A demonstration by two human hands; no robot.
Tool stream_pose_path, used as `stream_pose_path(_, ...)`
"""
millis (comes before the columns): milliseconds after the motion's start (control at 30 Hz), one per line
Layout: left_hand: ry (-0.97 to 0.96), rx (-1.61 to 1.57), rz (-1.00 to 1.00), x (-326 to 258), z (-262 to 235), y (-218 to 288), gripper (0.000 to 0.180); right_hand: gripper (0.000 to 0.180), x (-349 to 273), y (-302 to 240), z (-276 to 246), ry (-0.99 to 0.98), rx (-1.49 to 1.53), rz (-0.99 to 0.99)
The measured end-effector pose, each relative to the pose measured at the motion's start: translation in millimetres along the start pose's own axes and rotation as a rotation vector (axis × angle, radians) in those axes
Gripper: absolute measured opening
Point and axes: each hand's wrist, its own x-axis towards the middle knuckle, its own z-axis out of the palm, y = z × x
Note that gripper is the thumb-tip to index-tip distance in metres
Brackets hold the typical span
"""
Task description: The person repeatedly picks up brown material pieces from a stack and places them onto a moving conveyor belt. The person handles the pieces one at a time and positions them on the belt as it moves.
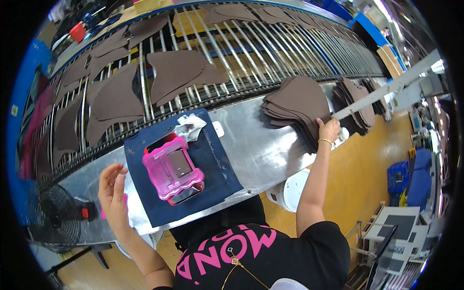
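Out to the right, your right hand (pixel 329 130) is at the near edge of the brown pile (pixel 302 96) on the metal bench (pixel 256 130), thumb on top; whether you've pinched a sheet, I can't tell. Your left hand (pixel 113 186) is up over the bench's left end, fingers loosely bent, nothing visible in it. On the far side, loose brown pieces (pixel 176 70) already lie spread across the rollers (pixel 232 46), so the laying-out looks well under way. But that pile is thick, with more piles (pixel 356 99) to its right, so plenty appears left. Between your hands, the pink tray (pixel 162 169) sits untouched on the blue mat (pixel 217 169).
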Motion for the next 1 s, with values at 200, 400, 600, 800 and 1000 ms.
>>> stream_pose_path(200,0.015,0.081,0.007,-4.2,-11.0,-0.5,0.024,0.034,-1.2,-7.4,-57.3,-0.102,0.033,-0.187)
stream_pose_path(400,-0.001,0.096,0.049,8.2,0.8,7.7,0.026,0.021,-53.1,-76.8,-178.8,-0.057,0.747,-0.419)
stream_pose_path(600,0.154,0.076,0.192,31.2,49.0,33.6,0.032,0.019,-111.6,-136.7,-213.3,-0.545,1.586,-0.670)
stream_pose_path(800,0.144,-0.003,0.048,18.0,-4.6,48.1,0.014,0.018,-189.5,-191.1,-199.3,-0.961,1.816,-0.696)
stream_pose_path(1000,0.352,0.343,0.169,-3.3,-79.4,79.6,0.019,0.027,-230.9,-227.5,-154.9,-0.968,1.529,-1.105)
